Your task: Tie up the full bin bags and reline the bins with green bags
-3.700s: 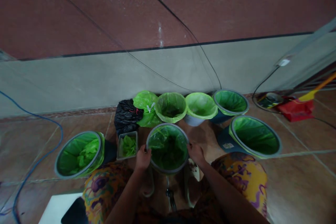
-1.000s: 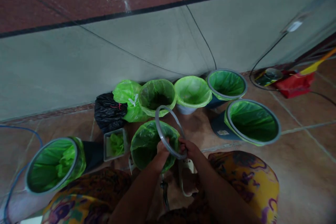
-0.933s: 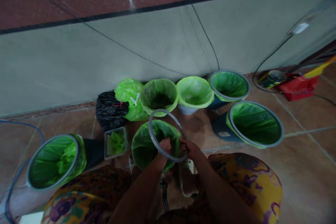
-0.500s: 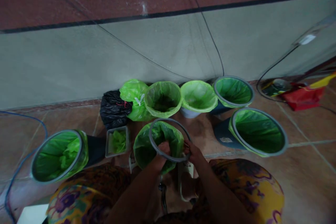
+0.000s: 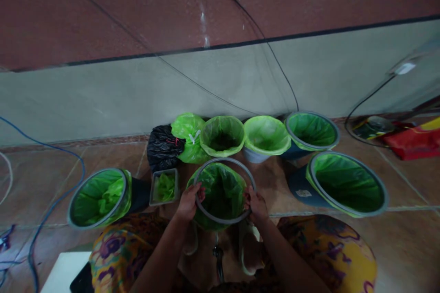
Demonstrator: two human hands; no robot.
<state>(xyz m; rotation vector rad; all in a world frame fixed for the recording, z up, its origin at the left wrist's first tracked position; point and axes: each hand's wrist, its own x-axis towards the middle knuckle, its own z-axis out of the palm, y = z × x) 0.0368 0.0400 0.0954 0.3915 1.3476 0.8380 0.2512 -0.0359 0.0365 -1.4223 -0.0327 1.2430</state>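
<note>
A grey plastic ring (image 5: 225,160) is held level between my hands, above a bin lined with a green bag (image 5: 220,178). My left hand (image 5: 188,200) grips the ring at its left side, fingers curled over it. On the right side, my right hand (image 5: 257,205) is closed around the same ring. The green liner spreads over the bin's mouth and shows through the ring. Most of the bin's body is hidden below the liner and my hands.
Lined bins stand about: one at left (image 5: 122,192), one at right (image 5: 309,192), several along the wall. A black bag (image 5: 163,146), a tied green bag (image 5: 187,128) and a clear tub (image 5: 165,199) are nearby. A blue cable (image 5: 51,146) crosses the floor.
My left hand has come out from the bin's mouth and taken hold of the ring's left side. My right hand stays on the ring. The view has shifted, with the wall sitting lower.
</note>
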